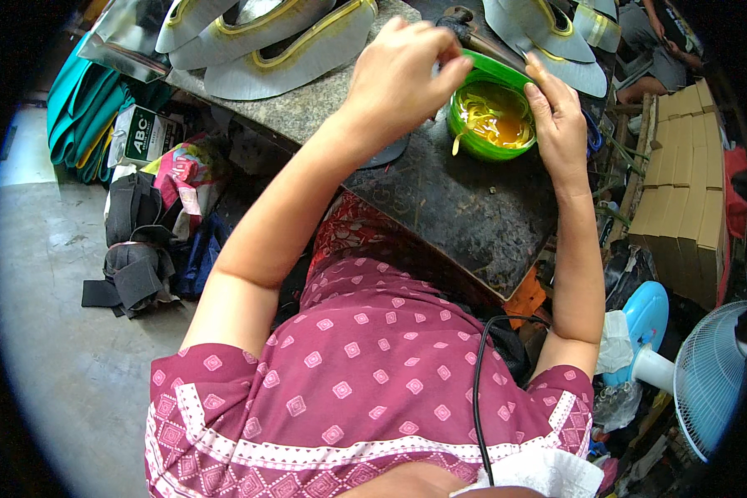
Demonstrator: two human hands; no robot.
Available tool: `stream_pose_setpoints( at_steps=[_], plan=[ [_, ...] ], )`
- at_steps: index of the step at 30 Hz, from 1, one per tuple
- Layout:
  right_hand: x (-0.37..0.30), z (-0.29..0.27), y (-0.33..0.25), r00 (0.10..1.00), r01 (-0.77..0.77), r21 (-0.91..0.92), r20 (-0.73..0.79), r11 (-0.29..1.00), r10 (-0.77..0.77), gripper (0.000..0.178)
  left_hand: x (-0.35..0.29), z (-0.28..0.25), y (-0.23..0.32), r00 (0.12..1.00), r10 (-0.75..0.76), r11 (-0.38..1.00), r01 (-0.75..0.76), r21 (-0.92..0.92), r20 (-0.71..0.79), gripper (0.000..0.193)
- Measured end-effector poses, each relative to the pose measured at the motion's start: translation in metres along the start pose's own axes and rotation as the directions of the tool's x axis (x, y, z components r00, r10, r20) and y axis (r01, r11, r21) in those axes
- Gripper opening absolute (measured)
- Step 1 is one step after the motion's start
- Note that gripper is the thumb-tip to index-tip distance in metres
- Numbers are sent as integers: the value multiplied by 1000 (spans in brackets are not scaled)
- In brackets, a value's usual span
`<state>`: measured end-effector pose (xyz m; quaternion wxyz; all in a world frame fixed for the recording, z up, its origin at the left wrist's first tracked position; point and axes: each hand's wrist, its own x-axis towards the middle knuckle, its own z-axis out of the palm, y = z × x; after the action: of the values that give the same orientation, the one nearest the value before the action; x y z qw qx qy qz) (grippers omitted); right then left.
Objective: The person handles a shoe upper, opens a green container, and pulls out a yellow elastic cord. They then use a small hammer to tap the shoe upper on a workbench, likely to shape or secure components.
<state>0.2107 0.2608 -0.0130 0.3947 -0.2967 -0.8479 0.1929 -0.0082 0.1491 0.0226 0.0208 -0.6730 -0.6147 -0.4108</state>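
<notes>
A green plastic bowl (pixel 495 152) stands on the dark tabletop, holding amber liquid (pixel 506 131) and tangled yellow strips (pixel 481 112). One strip hangs over its near rim. My right hand (pixel 558 112) grips the bowl's right side, thumb near the rim. Over the left rim, my left hand (pixel 411 79) is closed with fingers curled and thumb pressed in; what it may pinch is hidden. Just beyond the bowl lies a dark, rod-like tool (pixel 481 41), partly covered by the hands.
Grey curved pieces with yellow-coated edges (pixel 286 62) lie at the table's far left, more (pixel 548 37) at far right. Black fabric scraps (pixel 137 274) and a box (pixel 141 137) sit left. Stacked cardboard (pixel 676 195) and a fan (pixel 710 373) stand right. Another person (pixel 651 50) sits beyond.
</notes>
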Motion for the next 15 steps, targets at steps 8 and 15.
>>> stream_pose_setpoints(
  at_steps=[8,15],
  plan=[
    [-2,-8,-27,993,76,133,-102,988,-62,52,-62,-2,28,981,-118,992,125,-32,153,21],
    [-27,-26,-53,941,329,-149,-31,933,-337,31,-64,0,30,993,-113,993,114,-22,45,10]
  ],
)
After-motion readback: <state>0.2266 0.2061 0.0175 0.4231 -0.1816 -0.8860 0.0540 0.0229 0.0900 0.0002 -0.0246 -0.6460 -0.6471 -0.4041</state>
